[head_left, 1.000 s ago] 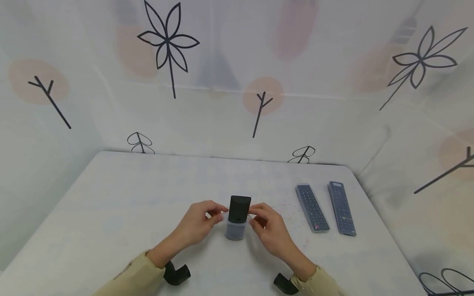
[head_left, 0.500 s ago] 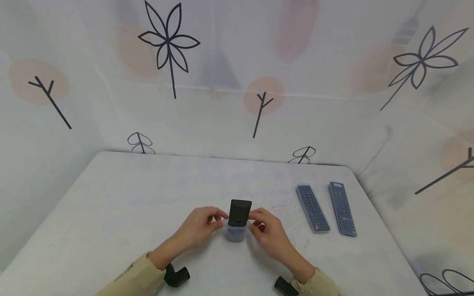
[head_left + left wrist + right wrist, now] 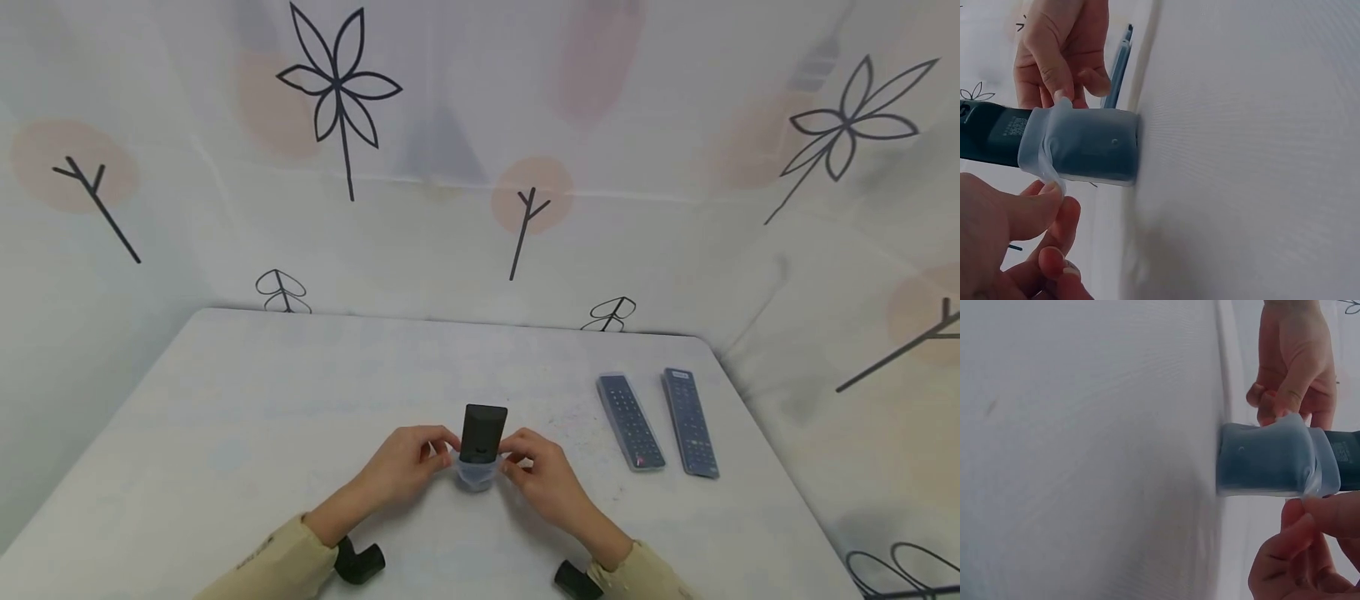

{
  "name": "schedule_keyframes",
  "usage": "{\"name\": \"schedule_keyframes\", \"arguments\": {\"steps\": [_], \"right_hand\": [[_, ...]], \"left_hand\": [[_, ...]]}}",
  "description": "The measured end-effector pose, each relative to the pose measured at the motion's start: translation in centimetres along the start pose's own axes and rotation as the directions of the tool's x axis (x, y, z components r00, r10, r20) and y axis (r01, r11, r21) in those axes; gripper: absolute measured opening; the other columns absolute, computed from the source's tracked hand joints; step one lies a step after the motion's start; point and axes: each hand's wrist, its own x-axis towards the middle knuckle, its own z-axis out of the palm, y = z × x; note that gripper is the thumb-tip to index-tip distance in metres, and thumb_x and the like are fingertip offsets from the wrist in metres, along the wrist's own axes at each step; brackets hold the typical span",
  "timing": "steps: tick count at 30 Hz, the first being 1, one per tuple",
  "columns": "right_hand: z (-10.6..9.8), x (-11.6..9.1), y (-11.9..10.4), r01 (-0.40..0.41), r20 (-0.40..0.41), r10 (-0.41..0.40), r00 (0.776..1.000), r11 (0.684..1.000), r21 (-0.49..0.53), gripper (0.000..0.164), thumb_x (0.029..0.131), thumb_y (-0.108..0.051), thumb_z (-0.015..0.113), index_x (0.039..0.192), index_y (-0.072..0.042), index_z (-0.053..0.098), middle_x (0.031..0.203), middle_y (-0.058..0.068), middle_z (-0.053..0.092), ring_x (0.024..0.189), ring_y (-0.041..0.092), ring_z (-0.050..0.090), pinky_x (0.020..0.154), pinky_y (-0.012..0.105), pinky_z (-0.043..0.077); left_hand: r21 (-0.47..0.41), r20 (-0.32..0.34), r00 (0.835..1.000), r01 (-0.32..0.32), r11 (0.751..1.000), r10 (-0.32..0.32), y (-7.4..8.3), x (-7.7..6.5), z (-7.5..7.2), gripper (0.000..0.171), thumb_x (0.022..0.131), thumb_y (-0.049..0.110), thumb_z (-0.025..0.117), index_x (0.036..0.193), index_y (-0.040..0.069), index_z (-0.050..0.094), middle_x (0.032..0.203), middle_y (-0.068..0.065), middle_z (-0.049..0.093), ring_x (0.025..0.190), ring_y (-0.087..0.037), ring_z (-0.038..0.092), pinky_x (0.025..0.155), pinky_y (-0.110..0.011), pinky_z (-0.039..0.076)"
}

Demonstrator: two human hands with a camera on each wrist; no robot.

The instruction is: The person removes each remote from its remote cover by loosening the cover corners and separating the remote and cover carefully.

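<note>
A dark remote control (image 3: 482, 433) stands upright on the table between my hands, its back towards me. Its lower end sits in a translucent soft cover (image 3: 1094, 147), whose top edge is folded over and wrinkled. My left hand (image 3: 405, 462) pinches the folded edge between thumb and forefinger on the left side. On the opposite side, my right hand (image 3: 551, 475) pinches that edge the same way. In the right wrist view the bottom of the cover meets the tabletop, and the bare part of the remote rises out of the fold.
Two more remotes lie face up at the right of the white table (image 3: 300, 375): one in a clear cover (image 3: 632, 421), the other (image 3: 691, 423) beside it near the table's right edge. A patterned cloth (image 3: 450, 250) hangs behind. Black curved pieces (image 3: 360, 563) sit at both cuffs.
The remote's top stands slightly lower than a second ago. Both hands have moved down a little with the cover's edge, and the cover now looks shorter and more bunched.
</note>
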Motion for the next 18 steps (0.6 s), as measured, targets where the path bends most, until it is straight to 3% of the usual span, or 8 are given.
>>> {"name": "schedule_keyframes", "arguments": {"steps": [7, 18], "right_hand": [[0.24, 0.06, 0.14, -0.042, 0.018, 0.040, 0.999, 0.996, 0.076, 0.020, 0.086, 0.013, 0.067, 0.094, -0.005, 0.071, 0.093, 0.004, 0.062, 0.083, 0.020, 0.064, 0.065, 0.026, 0.056], [0.60, 0.31, 0.71, 0.006, 0.003, -0.006, 1.000, 1.000, 0.009, 0.024, 0.082, 0.016, 0.067, 0.087, -0.007, 0.066, 0.087, 0.001, 0.062, 0.076, 0.013, 0.061, 0.059, 0.027, 0.051]], "left_hand": [[-0.012, 0.022, 1.000, -0.008, 1.000, 0.009, -0.47, 0.06, 0.13, 0.017, 0.093, 0.009, 0.070, 0.104, 0.021, 0.072, 0.083, 0.010, 0.063, 0.060, -0.005, 0.047, 0.056, -0.026, 0.042], [0.016, 0.033, 0.999, -0.009, 1.000, 0.009, -0.66, 0.09, 0.27, 0.017, 0.091, 0.009, 0.072, 0.103, 0.021, 0.073, 0.081, 0.010, 0.063, 0.061, -0.004, 0.048, 0.058, -0.026, 0.043]]}}
